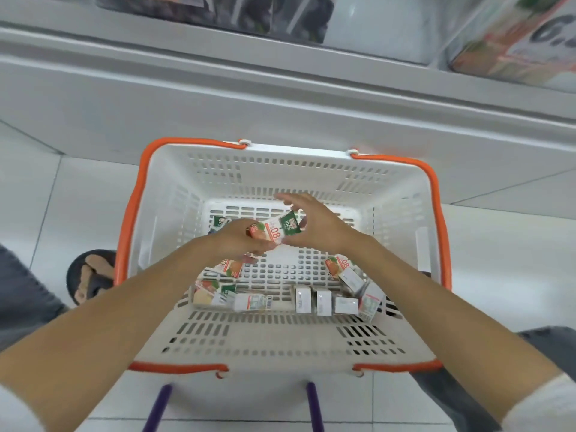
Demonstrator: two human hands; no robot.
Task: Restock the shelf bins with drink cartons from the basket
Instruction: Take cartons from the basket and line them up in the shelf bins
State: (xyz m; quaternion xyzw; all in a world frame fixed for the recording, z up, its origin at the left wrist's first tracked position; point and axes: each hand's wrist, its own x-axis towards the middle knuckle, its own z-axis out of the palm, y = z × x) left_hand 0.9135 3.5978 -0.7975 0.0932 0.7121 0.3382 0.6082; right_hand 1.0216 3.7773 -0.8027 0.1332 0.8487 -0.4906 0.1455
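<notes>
A white basket (405,194) with orange rim and handles sits on the floor below the shelf. Over its middle, both hands hold one small drink carton (278,229), white with a green top and orange fruit print. My left hand (238,241) grips its left end and my right hand (314,224) pinches its green right end. Several more cartons lie on the basket floor, among them one under my left hand (231,268), a row along the near wall (324,302) and one at the right (343,269). Another carton (218,222) peeks out at the far left.
The grey shelf edge (280,88) runs above the basket. A clear bin of the same cartons (514,42) stands at the upper right, beside a pale bin (374,23) and a bin of dark items (218,10). A sandalled foot (90,275) is left of the basket. Purple bars (159,406) cross the bottom.
</notes>
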